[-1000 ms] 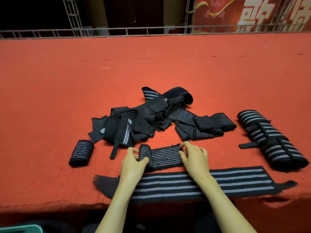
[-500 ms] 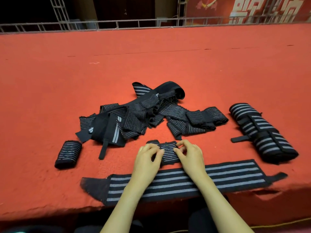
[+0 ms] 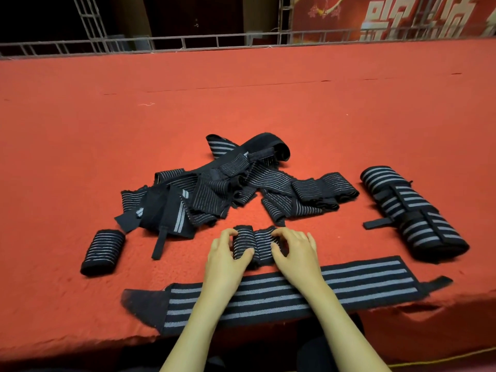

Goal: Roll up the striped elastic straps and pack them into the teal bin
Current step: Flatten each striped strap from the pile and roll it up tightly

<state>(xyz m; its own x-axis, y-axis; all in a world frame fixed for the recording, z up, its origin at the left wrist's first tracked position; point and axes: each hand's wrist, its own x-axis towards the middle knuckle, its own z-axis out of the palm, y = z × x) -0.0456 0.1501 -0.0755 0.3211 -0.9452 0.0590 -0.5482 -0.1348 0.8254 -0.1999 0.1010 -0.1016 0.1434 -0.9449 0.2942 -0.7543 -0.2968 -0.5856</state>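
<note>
Both hands on a half-rolled striped strap (image 3: 255, 244) mid-counter, left hand (image 3: 224, 257) gripping its rolled end, right hand (image 3: 294, 253) pinching the loose end, flat wide strap (image 3: 362, 281) under the wrists, tangled strap pile (image 3: 214, 189) behind, red counter (image 3: 241, 103)

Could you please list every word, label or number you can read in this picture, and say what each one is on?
Large white characters on the red banner behind the railing: cut off by the frame's top edge and by the rail, not readable as whole characters.
Pale ornament on the same banner, left part: decoration, not text.
Straps, rolls and red cloth: stripes only, no lettering visible.
</note>
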